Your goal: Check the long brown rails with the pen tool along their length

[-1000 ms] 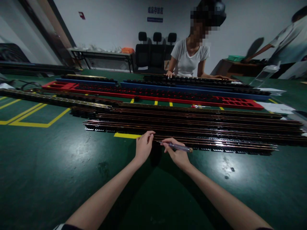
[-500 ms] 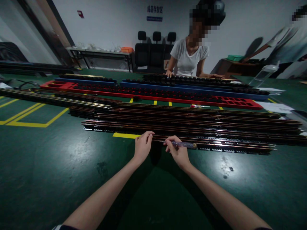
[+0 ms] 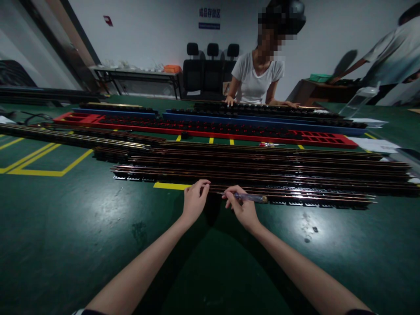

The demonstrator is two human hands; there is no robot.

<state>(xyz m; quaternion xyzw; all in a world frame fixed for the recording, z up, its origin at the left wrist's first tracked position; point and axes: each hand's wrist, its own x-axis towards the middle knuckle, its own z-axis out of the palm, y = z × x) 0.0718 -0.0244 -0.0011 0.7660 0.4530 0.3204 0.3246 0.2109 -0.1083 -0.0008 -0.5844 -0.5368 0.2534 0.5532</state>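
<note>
In the head view, my right hand (image 3: pixel 242 205) grips a slim screwdriver (image 3: pixel 254 198) by its clear handle, its thin shaft pointing left. Closed around the left end of the nearest long black strip (image 3: pixel 321 200) is my left hand (image 3: pixel 196 202), thumb and fingers pinched at that end. Thin copper-coloured rods run along this strip. The screwdriver's tip lies near the strip, just right of my left fingers; its exact contact is too small to tell. Behind lie several similar black strips (image 3: pixel 262 168) side by side.
Beyond the strips lies a long red tray (image 3: pixel 157 128) with black parts, and behind it blue rails (image 3: pixel 278 124). A red-handled screwdriver (image 3: pixel 267 144) lies between. A person in a white shirt (image 3: pixel 257 76) works across the green table (image 3: pixel 82 227). A clear bottle (image 3: pixel 357 100) stands at right.
The view has shifted slightly. Both hands stay in almost the same place, with the screwdriver still in my right hand.
</note>
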